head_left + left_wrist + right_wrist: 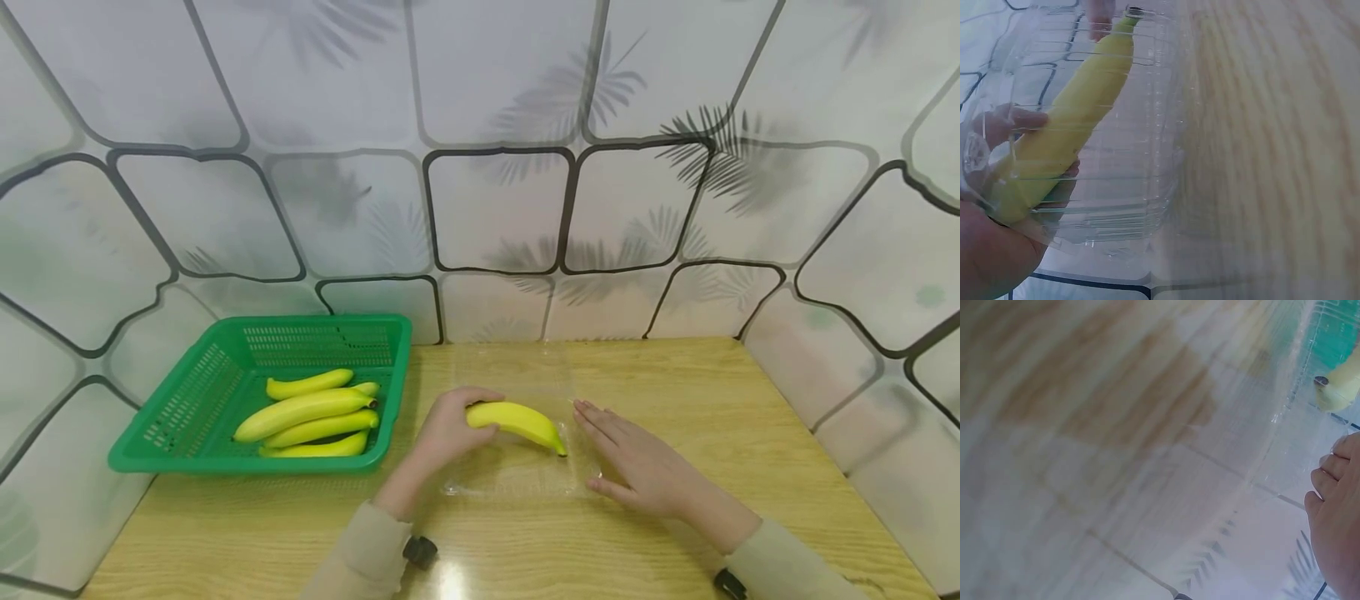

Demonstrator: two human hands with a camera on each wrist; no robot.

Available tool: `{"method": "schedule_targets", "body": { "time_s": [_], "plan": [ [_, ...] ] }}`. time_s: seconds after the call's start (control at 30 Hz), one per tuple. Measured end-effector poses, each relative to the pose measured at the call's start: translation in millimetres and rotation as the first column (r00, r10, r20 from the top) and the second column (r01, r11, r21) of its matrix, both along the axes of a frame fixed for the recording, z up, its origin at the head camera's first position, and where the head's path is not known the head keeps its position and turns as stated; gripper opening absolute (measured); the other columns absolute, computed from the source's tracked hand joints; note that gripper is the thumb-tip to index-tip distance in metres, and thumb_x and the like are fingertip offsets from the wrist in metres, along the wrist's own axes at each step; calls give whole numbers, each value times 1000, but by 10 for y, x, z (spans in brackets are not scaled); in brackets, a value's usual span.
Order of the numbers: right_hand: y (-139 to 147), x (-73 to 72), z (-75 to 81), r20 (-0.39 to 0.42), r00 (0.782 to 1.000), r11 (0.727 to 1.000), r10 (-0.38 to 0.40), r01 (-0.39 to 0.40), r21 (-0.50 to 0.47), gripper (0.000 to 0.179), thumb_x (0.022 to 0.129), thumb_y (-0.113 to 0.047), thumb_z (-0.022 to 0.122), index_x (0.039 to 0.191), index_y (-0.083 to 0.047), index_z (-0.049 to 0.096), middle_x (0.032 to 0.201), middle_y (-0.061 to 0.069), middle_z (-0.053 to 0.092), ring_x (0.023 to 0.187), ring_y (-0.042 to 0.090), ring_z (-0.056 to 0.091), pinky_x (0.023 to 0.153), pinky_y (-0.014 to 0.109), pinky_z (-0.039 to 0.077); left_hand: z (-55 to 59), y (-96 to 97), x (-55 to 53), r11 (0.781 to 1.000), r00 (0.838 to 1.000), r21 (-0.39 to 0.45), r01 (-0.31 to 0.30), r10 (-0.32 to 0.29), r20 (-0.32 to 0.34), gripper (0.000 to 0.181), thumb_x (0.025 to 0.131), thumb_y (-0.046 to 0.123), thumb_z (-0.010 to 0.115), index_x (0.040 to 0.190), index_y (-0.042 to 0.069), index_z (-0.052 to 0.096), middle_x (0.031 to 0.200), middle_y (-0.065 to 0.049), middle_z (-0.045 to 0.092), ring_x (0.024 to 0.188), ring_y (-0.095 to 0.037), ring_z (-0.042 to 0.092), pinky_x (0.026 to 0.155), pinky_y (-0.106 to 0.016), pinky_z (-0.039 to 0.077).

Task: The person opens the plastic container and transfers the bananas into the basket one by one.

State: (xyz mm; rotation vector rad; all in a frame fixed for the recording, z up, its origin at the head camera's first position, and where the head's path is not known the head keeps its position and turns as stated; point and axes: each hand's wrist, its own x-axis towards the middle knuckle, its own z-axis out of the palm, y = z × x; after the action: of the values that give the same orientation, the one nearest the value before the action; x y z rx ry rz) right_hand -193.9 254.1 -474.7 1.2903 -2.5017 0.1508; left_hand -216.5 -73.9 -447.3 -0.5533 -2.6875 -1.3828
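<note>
My left hand [457, 425] grips a yellow banana [517, 419] by its left end, thumb on the near side and fingers on the far side. The banana's greenish, dark-tipped end points right and toward me. It is inside a clear plastic container [510, 483], whose ribbed wall stands in front of the banana [1072, 119] in the left wrist view. At the container's right side, my right hand [645, 467] has its fingers extended and touches the edge. In the right wrist view those fingers [1329, 475] show beside the clear wall.
A green plastic basket [262, 465] stands on the left of the wooden table [675, 392], with several bananas [311, 412] lying in it. The container's clear lid [513, 362] lies folded back toward the patterned wall [495, 208] behind.
</note>
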Motion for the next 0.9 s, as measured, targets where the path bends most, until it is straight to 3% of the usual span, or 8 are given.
{"method": "schedule_targets", "body": {
  "time_s": [0.4, 0.7, 0.9],
  "plan": [
    [-13, 7, 12, 28, 1000, 1000, -14, 14, 1, 88, 96, -39, 76, 160, 7, 37, 167, 24, 40, 150, 41, 46, 134, 17, -7, 172, -13, 105, 999, 998, 9, -37, 37, -51, 38, 84, 1, 83, 121, 5, 79, 120, -12, 79, 98, -19, 67, 81, -26, 54],
    [-5, 3, -1, 15, 1000, 1000, -19, 18, 3, 88, 95, -40, 76, 160, 6, 38, 167, 24, 40, 149, 40, 47, 134, 18, -5, 286, -53, 164, 997, 998, 72, -8, 13, -67, 40, 84, -2, 81, 124, 3, 77, 121, -15, 78, 95, -20, 65, 78, -23, 55],
    [-8, -2, -13, 17, 1000, 1000, -14, 14, -5, 89, 95, -39, 76, 161, 6, 37, 167, 25, 40, 149, 41, 46, 134, 18, -5, 408, -104, 222, 997, 993, 72, -34, 42, -112, 40, 83, -1, 82, 123, 4, 78, 119, -14, 79, 93, -20, 66, 77, -23, 56]
  ]
}}
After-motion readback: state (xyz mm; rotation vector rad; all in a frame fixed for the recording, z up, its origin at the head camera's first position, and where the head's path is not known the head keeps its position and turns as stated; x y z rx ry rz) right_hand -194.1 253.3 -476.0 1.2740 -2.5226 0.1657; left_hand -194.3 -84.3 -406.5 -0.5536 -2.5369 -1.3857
